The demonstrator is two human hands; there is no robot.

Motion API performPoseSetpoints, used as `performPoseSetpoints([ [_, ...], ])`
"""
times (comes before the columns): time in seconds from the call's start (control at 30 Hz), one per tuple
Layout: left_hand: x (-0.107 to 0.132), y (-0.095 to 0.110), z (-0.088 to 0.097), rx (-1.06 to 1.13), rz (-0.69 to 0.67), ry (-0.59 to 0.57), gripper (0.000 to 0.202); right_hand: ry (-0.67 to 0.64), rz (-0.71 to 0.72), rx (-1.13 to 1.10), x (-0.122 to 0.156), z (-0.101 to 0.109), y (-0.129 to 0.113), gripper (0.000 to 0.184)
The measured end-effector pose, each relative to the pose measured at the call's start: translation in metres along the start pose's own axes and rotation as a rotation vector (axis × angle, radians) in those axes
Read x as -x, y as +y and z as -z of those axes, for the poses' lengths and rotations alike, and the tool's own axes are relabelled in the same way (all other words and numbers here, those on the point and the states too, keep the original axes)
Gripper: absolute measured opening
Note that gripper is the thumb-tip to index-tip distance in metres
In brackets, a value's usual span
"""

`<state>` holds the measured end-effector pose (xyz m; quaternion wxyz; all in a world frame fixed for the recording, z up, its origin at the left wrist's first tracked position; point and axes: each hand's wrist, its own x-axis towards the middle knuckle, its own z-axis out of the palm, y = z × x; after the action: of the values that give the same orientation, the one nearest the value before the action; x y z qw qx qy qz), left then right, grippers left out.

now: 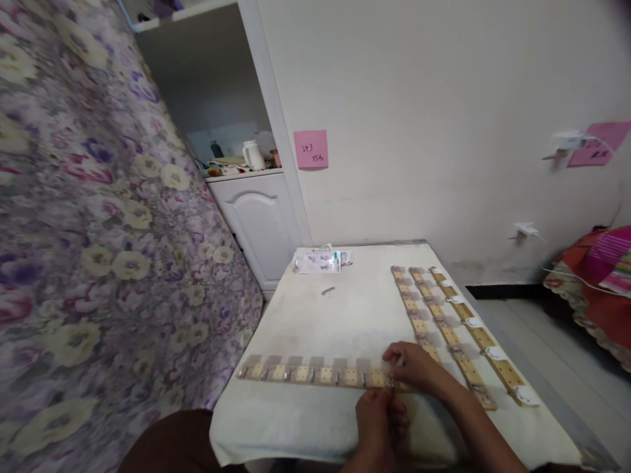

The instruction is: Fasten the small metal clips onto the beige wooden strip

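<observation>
Hiding the strip (315, 375) end, left hand (379, 415) seemingly touches right hand (413, 365).

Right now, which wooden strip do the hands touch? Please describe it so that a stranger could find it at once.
Find the white-covered table against the wall. Along its near edge lies one wooden strip with metal clips, the left hand and right hand at its right end. Unlike the three strips on the right, which run away toward the wall, it lies crosswise.
</observation>
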<state>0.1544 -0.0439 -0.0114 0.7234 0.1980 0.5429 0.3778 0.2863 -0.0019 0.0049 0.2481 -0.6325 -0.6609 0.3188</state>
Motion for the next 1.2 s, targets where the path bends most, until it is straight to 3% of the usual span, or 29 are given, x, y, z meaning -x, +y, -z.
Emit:
performPoseSetpoints([
  [0.43, -0.001, -0.001, 0.0, -0.035, -0.02, 0.02, 0.013, 0.002, -0.044, 0.029, -0.005, -0.006, 0.005, 0.032],
  [1.2, 0.008, 0.001, 0.005, -0.114, 0.014, -0.045, 0.009, -0.014, -0.164, 0.181, -0.01, -0.008, 0.004, 0.026],
])
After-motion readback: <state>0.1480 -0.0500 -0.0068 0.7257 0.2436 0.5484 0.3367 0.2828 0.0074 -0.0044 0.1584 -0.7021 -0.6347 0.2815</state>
